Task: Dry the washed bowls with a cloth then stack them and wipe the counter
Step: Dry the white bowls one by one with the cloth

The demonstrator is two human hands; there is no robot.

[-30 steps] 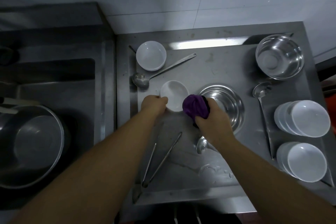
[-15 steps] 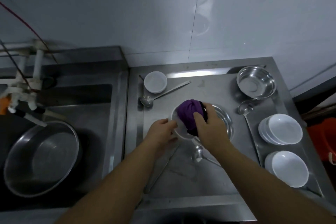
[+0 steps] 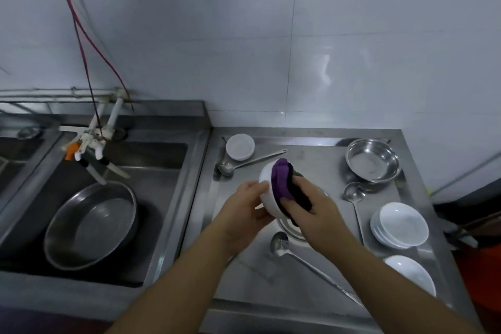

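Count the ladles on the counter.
3: one ladle lies beside the small white bowl at the back, one below the steel bowl, one nearest the front edge. Arms may hide others.

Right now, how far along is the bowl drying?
Done, apparently: two white bowl stacks on the counter's right side. In hand: left hand grips a white bowl, tilted, while right hand presses the purple cloth inside. Left: small white bowl by the ladle, stacking, wiping.
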